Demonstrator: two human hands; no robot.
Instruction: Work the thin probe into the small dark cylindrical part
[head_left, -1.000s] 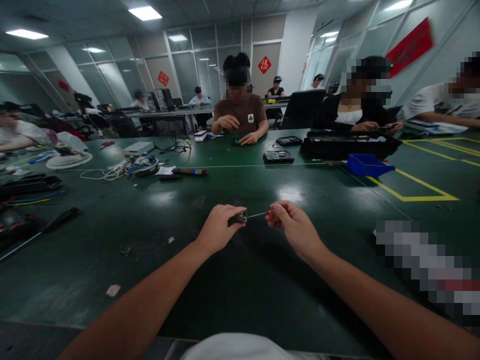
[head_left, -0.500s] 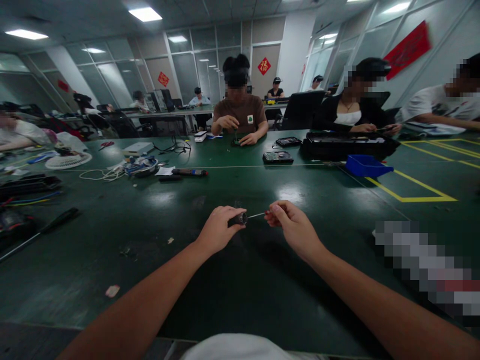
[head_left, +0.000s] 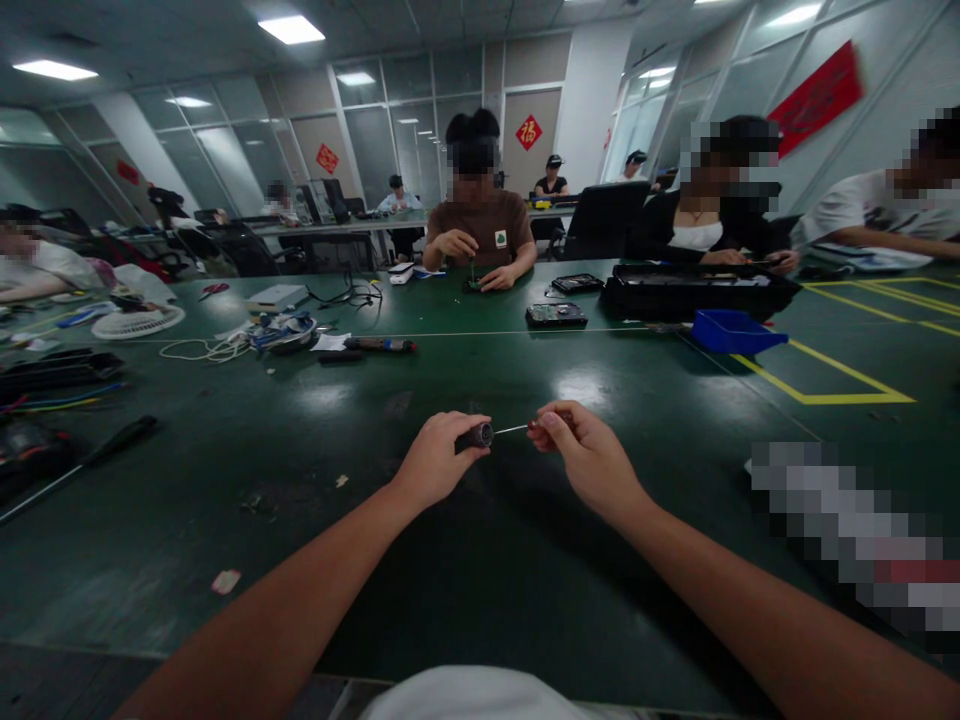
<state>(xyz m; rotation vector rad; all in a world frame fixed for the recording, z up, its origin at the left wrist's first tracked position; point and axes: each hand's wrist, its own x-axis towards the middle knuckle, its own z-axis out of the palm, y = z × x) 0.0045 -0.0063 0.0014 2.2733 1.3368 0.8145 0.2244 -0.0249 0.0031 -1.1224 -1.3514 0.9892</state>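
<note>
Between thumb and fingers, my left hand (head_left: 435, 455) grips a small dark cylindrical part (head_left: 480, 435) with a round end turned to the right. My right hand (head_left: 589, 445) is closed around the red and dark handle of a screwdriver (head_left: 512, 430). Its thin metal shaft points left, and the tip meets the round end of the part; how deep it reaches I cannot tell. Both hands are held over the green table (head_left: 480, 560) in front of me.
Left lie a long screwdriver (head_left: 82, 465), a tangle of cables (head_left: 281, 332) and a dark tool with a red end (head_left: 379, 344). Ahead are hard drives (head_left: 556, 315), a long black casing (head_left: 697, 290) and a blue bin (head_left: 735, 331). Across sits a person in brown (head_left: 478, 230).
My hands stay almost in place. The screwdriver handle and the fingers of my right hand have shifted very slightly, and the cylindrical part's end is turned a little.
</note>
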